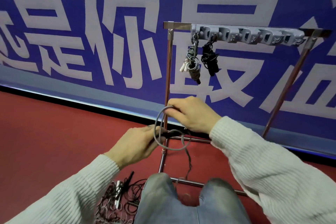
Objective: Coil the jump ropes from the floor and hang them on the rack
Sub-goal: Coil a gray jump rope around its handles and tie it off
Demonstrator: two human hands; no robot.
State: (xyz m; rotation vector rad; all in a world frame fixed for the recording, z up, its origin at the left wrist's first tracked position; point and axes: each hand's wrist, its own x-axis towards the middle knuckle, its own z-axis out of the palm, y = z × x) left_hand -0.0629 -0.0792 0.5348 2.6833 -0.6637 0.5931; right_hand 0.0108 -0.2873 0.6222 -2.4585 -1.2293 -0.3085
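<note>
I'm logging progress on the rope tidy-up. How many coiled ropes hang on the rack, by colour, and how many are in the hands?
Grey, hung: 1
Black, hung: 1
Grey, in hands: 1
Total: 3
The floor pile is too tangled to count.

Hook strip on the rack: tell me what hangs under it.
Under the hook strip hang two coiled jump ropes: a grey rope and a black rope. The other hooks look bare.
</note>
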